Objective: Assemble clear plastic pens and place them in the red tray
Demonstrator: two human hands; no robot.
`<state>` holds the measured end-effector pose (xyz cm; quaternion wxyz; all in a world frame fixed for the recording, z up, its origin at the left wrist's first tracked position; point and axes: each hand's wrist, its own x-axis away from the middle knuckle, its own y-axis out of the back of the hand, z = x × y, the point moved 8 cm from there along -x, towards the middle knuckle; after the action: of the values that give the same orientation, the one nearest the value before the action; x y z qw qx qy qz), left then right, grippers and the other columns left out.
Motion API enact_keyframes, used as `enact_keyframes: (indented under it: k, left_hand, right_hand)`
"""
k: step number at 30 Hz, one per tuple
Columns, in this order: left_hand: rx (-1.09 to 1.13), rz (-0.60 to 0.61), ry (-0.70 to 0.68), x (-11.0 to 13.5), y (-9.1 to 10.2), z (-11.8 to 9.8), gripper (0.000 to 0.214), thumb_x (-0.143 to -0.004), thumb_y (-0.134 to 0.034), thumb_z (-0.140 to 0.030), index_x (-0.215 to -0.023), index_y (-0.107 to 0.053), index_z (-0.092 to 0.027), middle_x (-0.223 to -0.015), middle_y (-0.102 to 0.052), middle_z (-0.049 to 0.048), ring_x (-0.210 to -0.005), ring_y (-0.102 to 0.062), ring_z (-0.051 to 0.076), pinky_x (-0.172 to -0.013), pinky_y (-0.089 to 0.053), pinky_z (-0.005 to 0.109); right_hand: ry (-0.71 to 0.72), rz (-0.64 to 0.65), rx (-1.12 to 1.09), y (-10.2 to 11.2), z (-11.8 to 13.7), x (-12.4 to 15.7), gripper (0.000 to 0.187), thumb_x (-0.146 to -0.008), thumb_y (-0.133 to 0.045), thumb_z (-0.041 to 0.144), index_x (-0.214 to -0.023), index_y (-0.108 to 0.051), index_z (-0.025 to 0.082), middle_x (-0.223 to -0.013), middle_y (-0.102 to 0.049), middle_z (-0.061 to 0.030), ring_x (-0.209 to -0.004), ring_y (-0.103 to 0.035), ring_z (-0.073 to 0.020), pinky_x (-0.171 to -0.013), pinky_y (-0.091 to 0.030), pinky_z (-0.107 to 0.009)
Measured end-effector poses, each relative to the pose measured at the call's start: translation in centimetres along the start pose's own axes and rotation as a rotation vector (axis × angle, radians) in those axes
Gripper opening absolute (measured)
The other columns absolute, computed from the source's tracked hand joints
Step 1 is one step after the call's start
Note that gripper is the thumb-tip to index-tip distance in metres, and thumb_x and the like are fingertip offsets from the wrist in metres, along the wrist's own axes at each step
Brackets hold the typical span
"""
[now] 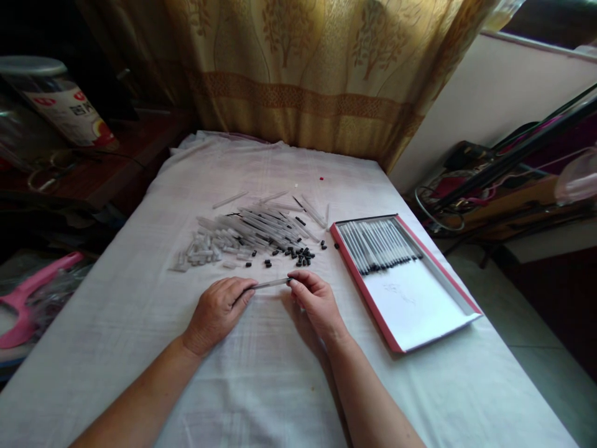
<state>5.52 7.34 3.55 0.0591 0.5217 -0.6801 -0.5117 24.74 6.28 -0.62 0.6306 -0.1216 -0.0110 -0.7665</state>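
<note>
Pinching: left hand and right hand, opposite ends of one pen
Pen axis: crosswise between them, dark end rightward
Box: one, at right
Black bits: too bunched to count
Red bit: one

Left forearm: bare, reaching in from lower left.
Left hand: knuckles up, closed in a pinch.
Right forearm: bare, angled from lower right.
Right hand: curled, pinching, near the left.
</note>
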Motion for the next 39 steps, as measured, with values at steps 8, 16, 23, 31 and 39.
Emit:
enact_keyframes:
  k: [8,16,23,31,39]
  left_hand:
    - [-0.001,-0.006,-0.021,0.0,0.0,-0.1,0.024,-0.097,-0.048,-0.032,-0.104,-0.068,-0.02,-0.092,-0.074,0.0056,-0.083,-0.069,0.018,-0.077,-0.054,0.03]
    - [0.042,0.002,0.009,0.0,-0.1,0.2,0.024,-0.096,-0.05,-0.033,-0.103,-0.069,-0.021,-0.091,-0.074,0.0054,-0.084,-0.069,0.018,-0.078,-0.055,0.03]
    - [0.034,0.01,0.032,0.0,-0.2,0.4,0.024,-0.096,-0.049,-0.034,-0.102,-0.069,-0.021,-0.094,-0.074,0.0054,-0.086,-0.069,0.019,-0.079,-0.054,0.03]
    - [0.041,0.017,0.038,-0.1,-0.2,0.4,0.023,-0.096,-0.05,-0.032,-0.103,-0.068,-0.021,-0.094,-0.074,0.0056,-0.086,-0.069,0.019,-0.079,-0.054,0.03]
    - [0.032,-0.004,0.008,0.0,-0.1,0.4,0.022,-0.096,-0.05,-0.033,-0.102,-0.068,-0.02,-0.093,-0.074,0.0047,-0.085,-0.069,0.018,-0.078,-0.054,0.029]
  right_hand:
    - [0.404,0.02,0.54,0.3,2.0,0.5,0.014,-0.084,-0.061,0.028,-0.088,-0.074,0.022,-0.084,-0.074,-0.0043,-0.073,-0.067,-0.0179,-0.067,-0.051,-0.028]
    - [0.447,0.064,0.824,-0.4,2.2,0.6,0.035,-0.094,-0.045,0.036,-0.07,-0.067,0.022,-0.066,-0.069,-0.0036,-0.063,-0.062,-0.0167,-0.062,-0.046,-0.026]
    - [0.413,0.102,0.631,-0.2,2.1,1.0,0.016,-0.086,-0.056,0.028,-0.097,-0.065,0.021,-0.082,-0.071,-0.0023,-0.065,-0.062,-0.0151,-0.061,-0.048,-0.025]
    - [0.369,0.092,0.588,0.2,1.3,0.7,0.019,-0.087,-0.058,0.029,-0.102,-0.065,0.022,-0.076,-0.069,-0.0005,-0.062,-0.062,-0.0151,-0.062,-0.049,-0.025]
    - [0.487,0.115,0.722,-0.5,1.9,0.9,0.018,-0.091,-0.051,0.029,-0.084,-0.066,0.021,-0.073,-0.069,-0.0029,-0.067,-0.064,-0.0164,-0.063,-0.048,-0.025]
